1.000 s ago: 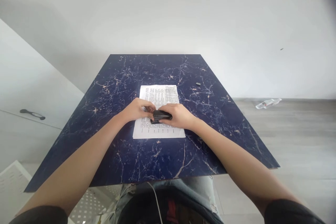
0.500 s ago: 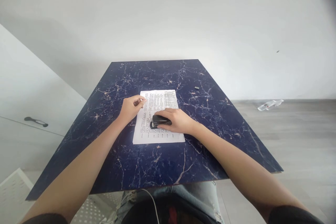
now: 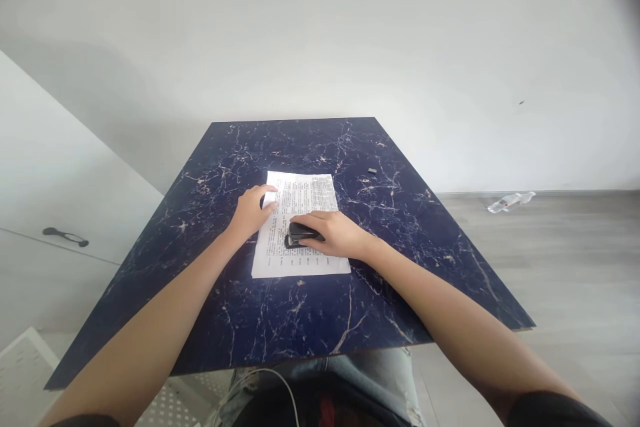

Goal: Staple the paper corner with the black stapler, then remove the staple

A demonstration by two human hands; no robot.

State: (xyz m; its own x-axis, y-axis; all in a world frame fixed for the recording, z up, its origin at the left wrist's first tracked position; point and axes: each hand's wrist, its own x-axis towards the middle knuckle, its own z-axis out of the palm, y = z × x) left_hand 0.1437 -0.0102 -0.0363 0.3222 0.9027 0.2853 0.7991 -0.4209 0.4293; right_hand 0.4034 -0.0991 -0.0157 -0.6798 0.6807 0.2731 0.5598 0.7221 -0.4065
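Note:
A printed sheet of paper (image 3: pixel 305 197) lies in the middle of a dark blue marbled table (image 3: pixel 240 307). On the sheet sits a black stapler (image 3: pixel 299 234), and my right hand (image 3: pixel 336 235) is wrapped over it from the right. My left hand (image 3: pixel 251 209) is at the paper's left edge, where its thumb and fingers pinch the edge and curl it up a little.
A small dark object (image 3: pixel 371 171) lies on the table's far right part. A white cabinet with a black handle (image 3: pixel 65 236) stands to the left. A clear plastic bottle (image 3: pixel 510 201) lies on the grey floor at the right. A white wall is behind.
My left hand left the stapler and moved to the paper's left edge, pinching and lifting it. My right hand stayed on the stapler. The camera tilted slightly.

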